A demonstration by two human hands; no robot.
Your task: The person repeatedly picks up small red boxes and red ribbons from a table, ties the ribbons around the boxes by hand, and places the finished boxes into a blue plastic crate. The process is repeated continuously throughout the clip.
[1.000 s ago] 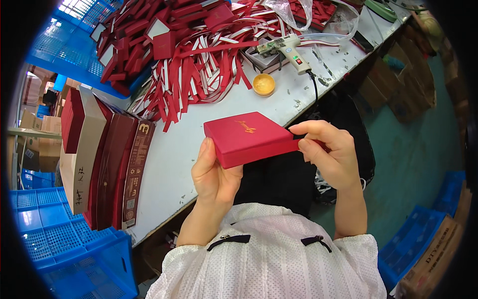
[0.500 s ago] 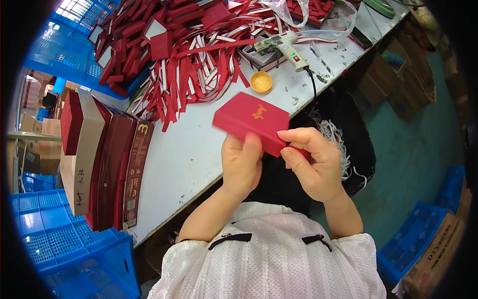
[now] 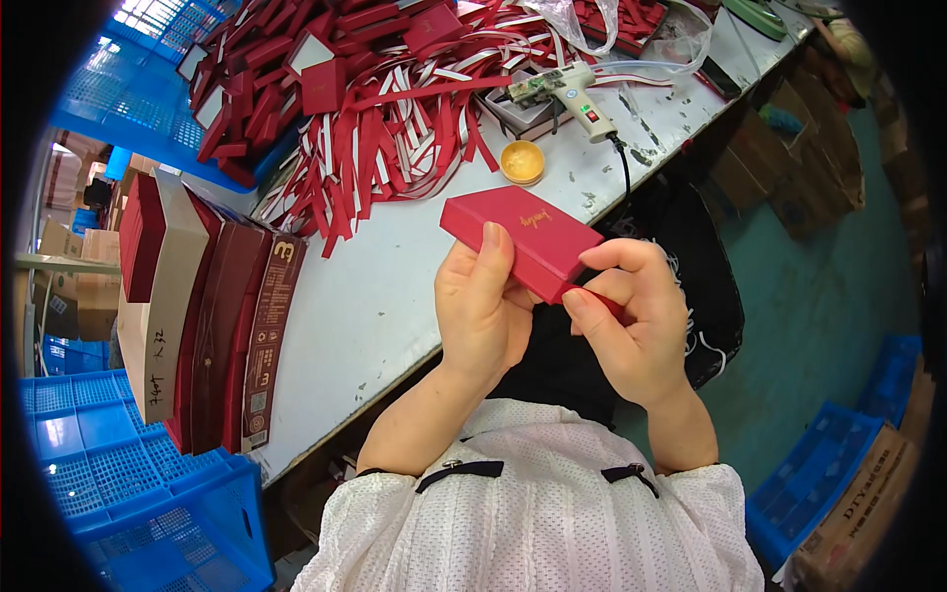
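A red box with gold lettering on its lid is held up in front of me, tilted, over the table's near edge. My left hand grips its near left side, the thumb pressed on top. At the box's right corner my right hand pinches a narrow red strip, which looks like ribbon; its far end is hidden in the fingers. Beyond the box, a small round yellow tub stands on the white table. Behind that lies a pale glue gun with a black cord.
Red and white ribbons spread across the table below a heap of red boxes. Large dark red boxes stand at the left edge. Blue crates sit lower left; cartons and another blue crate lie at right.
The red box has shifted a little to the right and turned, and my left thumb now lies on its top. My right hand keeps its pinch at the box's corner.
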